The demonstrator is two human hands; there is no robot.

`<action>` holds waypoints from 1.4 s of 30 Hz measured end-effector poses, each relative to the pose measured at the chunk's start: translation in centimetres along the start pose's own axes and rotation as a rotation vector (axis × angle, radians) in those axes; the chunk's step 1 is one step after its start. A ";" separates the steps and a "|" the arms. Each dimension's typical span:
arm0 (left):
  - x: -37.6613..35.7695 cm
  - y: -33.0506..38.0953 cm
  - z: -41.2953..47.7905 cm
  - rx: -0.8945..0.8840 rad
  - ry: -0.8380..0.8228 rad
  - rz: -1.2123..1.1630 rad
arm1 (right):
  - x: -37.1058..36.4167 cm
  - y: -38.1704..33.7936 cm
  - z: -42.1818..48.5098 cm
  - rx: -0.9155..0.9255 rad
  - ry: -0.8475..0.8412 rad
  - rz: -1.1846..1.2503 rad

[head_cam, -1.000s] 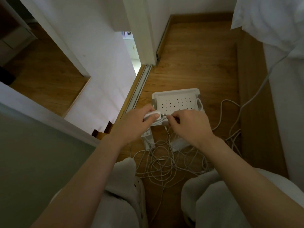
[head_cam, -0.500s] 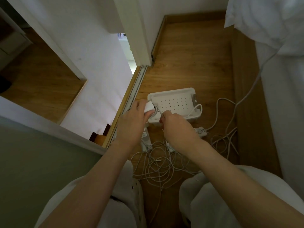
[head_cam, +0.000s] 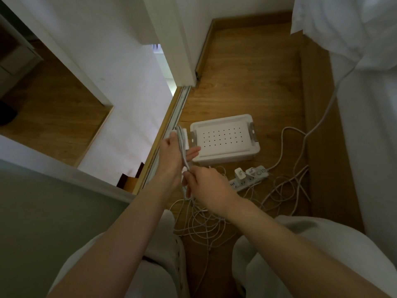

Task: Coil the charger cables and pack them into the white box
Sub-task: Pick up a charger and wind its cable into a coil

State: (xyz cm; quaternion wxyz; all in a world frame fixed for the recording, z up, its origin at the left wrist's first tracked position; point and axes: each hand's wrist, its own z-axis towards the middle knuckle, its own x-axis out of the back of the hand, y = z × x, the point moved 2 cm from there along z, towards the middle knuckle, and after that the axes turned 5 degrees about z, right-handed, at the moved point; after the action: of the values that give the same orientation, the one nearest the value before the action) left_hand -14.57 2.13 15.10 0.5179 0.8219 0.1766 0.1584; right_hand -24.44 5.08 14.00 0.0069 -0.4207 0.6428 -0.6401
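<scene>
The white box point(head_cam: 225, 154) stands on the wooden floor with its perforated lid on. Just left of it, my left hand point(head_cam: 171, 157) holds a white charger block with several loops of white cable point(head_cam: 182, 143) wound lengthwise over it. My right hand point(head_cam: 204, 186) is below and slightly right, pinching the same cable where it comes off the loops. A tangle of loose white cables point(head_cam: 206, 222) lies on the floor under both hands.
A white power strip point(head_cam: 249, 179) with two adapters plugged in lies right of my hands. More cable point(head_cam: 285, 190) trails to the right toward a white-covered bed point(head_cam: 365, 104). A sliding door track point(head_cam: 171, 130) and wall border the left. My knees are at the bottom.
Both hands moved left, off the box. My right hand dropped back toward me, drawing the cable down, and more loops now lie over the charger in my left hand. The power strip is uncovered.
</scene>
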 end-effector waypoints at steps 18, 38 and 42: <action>3.4 2.3 0.8 0.276 -0.547 -0.439 | 2.8 1.8 1.2 0.196 0.042 -0.277; 5.6 3.2 -0.1 0.249 -0.875 -0.144 | 4.0 1.3 1.3 0.236 -0.153 -0.013; 7.7 4.0 -0.5 0.081 -0.878 0.280 | 6.0 3.6 1.8 0.123 -0.069 -0.081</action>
State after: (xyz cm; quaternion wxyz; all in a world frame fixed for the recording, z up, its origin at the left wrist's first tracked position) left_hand -7.48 4.41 19.52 0.4849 0.8467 -0.1661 -0.1431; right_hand -29.22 -0.29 13.86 0.0291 -0.4669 0.5842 -0.6632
